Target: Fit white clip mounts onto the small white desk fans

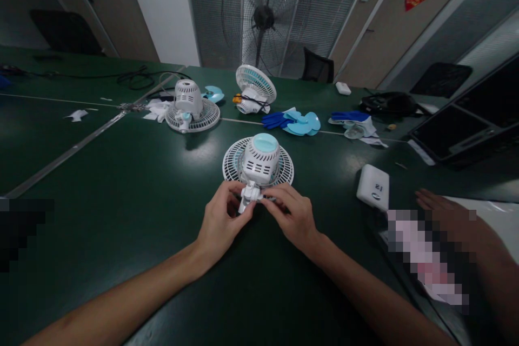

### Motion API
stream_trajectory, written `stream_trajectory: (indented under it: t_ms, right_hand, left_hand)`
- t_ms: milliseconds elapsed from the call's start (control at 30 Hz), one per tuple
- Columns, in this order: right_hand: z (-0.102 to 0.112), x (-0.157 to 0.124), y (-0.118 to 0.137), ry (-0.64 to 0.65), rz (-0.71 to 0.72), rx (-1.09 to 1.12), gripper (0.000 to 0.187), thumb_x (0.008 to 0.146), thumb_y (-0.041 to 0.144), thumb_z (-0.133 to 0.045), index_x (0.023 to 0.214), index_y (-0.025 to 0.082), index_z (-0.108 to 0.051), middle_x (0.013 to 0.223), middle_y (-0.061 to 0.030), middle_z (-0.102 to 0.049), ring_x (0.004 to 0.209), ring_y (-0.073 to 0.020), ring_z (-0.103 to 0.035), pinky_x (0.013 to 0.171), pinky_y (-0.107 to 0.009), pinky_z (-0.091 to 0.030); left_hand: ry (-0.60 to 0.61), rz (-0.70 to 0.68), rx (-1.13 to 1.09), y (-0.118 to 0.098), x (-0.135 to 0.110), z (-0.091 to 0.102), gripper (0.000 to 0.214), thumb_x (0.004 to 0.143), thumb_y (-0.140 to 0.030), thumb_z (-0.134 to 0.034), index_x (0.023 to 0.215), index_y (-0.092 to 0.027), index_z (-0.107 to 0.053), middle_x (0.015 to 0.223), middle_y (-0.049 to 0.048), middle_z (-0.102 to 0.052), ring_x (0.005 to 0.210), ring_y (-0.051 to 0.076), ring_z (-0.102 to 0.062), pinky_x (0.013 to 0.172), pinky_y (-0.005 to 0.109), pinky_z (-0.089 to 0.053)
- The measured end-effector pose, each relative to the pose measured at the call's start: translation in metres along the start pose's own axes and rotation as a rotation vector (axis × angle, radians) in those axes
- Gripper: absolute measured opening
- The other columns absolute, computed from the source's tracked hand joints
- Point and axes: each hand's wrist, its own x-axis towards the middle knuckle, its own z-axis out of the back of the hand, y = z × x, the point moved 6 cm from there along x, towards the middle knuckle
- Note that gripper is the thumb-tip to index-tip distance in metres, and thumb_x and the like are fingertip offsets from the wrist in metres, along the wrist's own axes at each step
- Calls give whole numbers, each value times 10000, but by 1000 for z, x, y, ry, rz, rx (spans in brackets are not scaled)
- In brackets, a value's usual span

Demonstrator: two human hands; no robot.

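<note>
A small white desk fan with a light-blue cap on its motor housing lies grille-down on the green table. At its near side juts a white bracket. My left hand grips this bracket between thumb and fingers from the left. My right hand is closed in a pinch at the bracket's right side. Whatever sits between the right fingertips is too small and too hidden to name.
Behind are another fan lying grille-down, a tilted fan, light-blue fan blades and gloves. To the right are a white power bank and another person's hand. A large floor fan stands beyond the table.
</note>
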Motion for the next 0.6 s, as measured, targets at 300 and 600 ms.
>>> stream_trajectory:
  t_ms: [300,600]
  right_hand:
    - [-3,-2,-4,28,-65,115,232,980,248,-655,1211,226,-668,1035,-53,-705,644,-120,-624,562,-260,-523]
    - [-2,2,1,18,-47,26,165,1025,315,-607,1064,217,-734,948,-57,-737,729,-160,-666,675,-296,-541]
  left_hand:
    - [-8,-9,0,0,-1,1,273,921,-315,-696,1139,-208,-573,903,3,-690,656,126,-621,592,237,-492]
    - [6,-7,14,1,0,-1,281,931,-315,-696,1144,-209,-548,929,8,-685,667,128,-625,591,231,-496]
